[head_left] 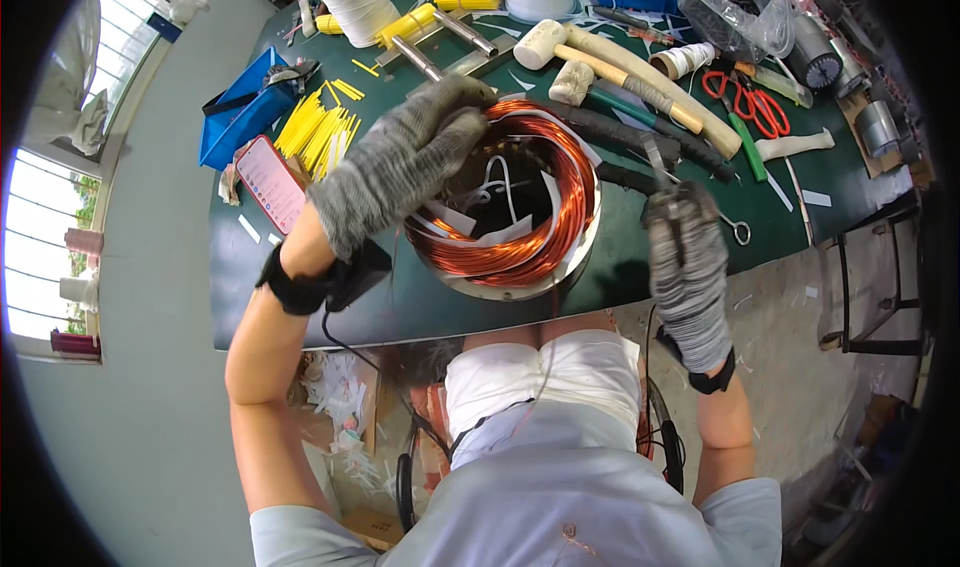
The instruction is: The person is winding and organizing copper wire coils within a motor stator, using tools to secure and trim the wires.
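A round metal stator [480,289] sits at the table's front edge, with a thick ring of copper windings [572,192] on top. White insulating strips and a white cord [497,182] show inside it. My left hand [405,162], in a grey knit glove, grips the ring's upper left side; its fingertips are partly hidden. To the right of the stator, my gloved right hand [688,267] is closed around a slim tool with a flat metal blade [657,159] pointing away from me. Its handle is hidden in the fingers. A metal ring-ended rod [741,232] shows beside that hand.
Mallets [540,45], red-handled scissors [765,107] and a green-handled tool [746,147] lie at the back right. Yellow sticks [318,137], a phone [268,182] and a blue bin [240,112] are at left. White spools [357,7] stand behind. A metal stool [880,287] is at right.
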`<state>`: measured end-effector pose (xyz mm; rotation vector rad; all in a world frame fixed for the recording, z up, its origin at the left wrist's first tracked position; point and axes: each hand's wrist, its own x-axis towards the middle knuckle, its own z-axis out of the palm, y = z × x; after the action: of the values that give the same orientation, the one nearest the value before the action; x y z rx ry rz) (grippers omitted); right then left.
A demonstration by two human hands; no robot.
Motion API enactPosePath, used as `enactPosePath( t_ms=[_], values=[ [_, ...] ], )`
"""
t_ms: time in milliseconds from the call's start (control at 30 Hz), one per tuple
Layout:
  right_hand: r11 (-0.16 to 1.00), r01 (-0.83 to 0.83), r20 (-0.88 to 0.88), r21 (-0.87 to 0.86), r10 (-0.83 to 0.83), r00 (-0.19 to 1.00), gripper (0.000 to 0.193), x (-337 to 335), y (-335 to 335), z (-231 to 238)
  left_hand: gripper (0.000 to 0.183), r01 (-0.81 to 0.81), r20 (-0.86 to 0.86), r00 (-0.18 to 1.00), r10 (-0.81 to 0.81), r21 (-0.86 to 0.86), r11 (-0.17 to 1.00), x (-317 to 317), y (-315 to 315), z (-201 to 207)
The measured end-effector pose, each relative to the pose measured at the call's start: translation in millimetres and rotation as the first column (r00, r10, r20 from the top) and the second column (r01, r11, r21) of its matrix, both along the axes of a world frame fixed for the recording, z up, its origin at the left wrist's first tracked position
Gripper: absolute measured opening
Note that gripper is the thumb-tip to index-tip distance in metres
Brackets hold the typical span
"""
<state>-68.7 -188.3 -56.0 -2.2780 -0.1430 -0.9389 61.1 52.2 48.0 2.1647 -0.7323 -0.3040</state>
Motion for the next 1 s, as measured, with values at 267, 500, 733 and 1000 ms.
enactPosePath(
  t_ms=[267,500,733,1000],
  values=[
    [0.96,-0.042,-0.101,-0.276,0.014,0.995,0.032,19,15,1,0.031,0.318,-0.028,0.947,-0.32,-0.063,0.946,30,-8,-8],
    [0.951,-0.186,-0.359,-0.248,0.088,0.929,0.033,16,6,15,0.03,0.341,0.169,0.926,-0.339,0.02,0.94,30,-5,-17],
    [0.992,0.109,0.097,-0.071,-0.102,0.99,0.023,-5,-20,32,0.031,-0.019,0.084,0.996,0.022,-0.033,0.999,-6,-4,-9],
    [0.962,-0.078,0.011,-0.26,0.084,0.996,0.027,18,0,-12,0.034,0.369,0.206,0.908,-0.366,0.026,0.929,32,-5,-7]
  ],
)
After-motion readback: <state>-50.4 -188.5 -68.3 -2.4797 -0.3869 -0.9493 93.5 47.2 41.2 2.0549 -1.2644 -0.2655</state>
